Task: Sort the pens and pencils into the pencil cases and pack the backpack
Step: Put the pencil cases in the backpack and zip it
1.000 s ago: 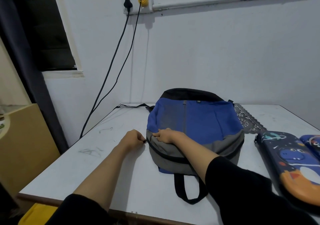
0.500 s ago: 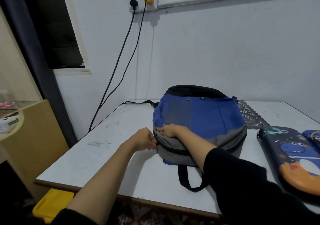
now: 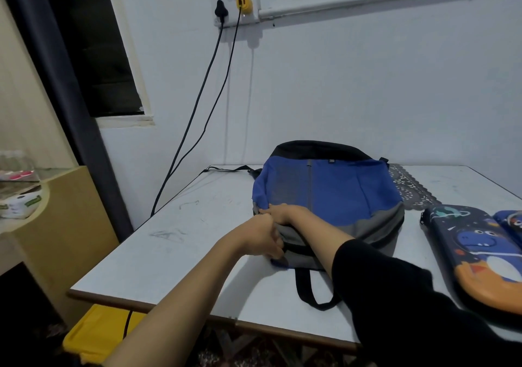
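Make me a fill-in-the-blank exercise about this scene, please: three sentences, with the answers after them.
1. The backpack has a main panel coloured ____.
2. The pencil case lies to the ____ of the backpack.
3. The left hand and the right hand both grip the ____.
Missing words: blue; right; backpack.

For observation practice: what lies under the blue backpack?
The backpack rests on the white table; a dark lacy mat vanishes at its right side. Whether it continues underneath is hidden.
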